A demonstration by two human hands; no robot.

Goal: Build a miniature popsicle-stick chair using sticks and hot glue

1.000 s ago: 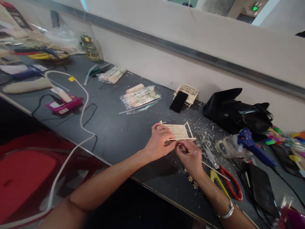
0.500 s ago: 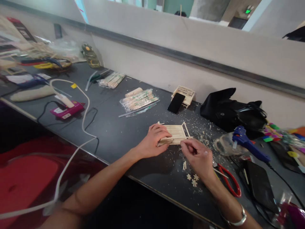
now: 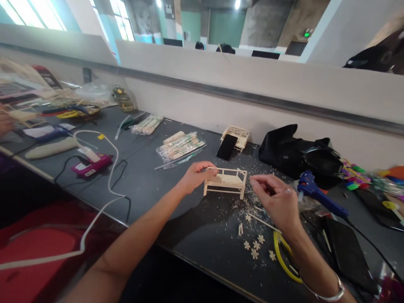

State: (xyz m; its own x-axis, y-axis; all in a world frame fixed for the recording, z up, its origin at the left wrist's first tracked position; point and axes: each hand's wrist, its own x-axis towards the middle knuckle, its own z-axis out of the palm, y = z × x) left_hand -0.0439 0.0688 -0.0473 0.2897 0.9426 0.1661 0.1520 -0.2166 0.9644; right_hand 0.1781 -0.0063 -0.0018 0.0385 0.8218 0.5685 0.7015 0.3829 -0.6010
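Observation:
A miniature bench (image 3: 225, 183) made of thin wooden sticks stands upright in the middle, its legs pointing down. My left hand (image 3: 198, 174) grips its left end between thumb and fingers. To the right of the bench, slightly apart from it, is my right hand (image 3: 276, 195), thumb and fingertips pinched together. Whatever those fingertips hold, if anything, is too small to make out. Below lie several small wooden flower shapes (image 3: 254, 253) and short stick pieces (image 3: 240, 229). A thin stick (image 3: 263, 221) and a yellow-handled tool (image 3: 280, 261) lie beside and partly under my right forearm.
A blue glue gun (image 3: 322, 195) and a black bag (image 3: 298, 158) are at the right. A phone (image 3: 227, 147) leans on another miniature bench (image 3: 240, 134) at the back. Bagged sticks (image 3: 181, 145) and a pink power strip (image 3: 91, 165) with a white cable lie left.
The miniature bench has been turned from lying tilted, slats showing, to upright. My right hand has come away from it to the right. The camera view has tipped up.

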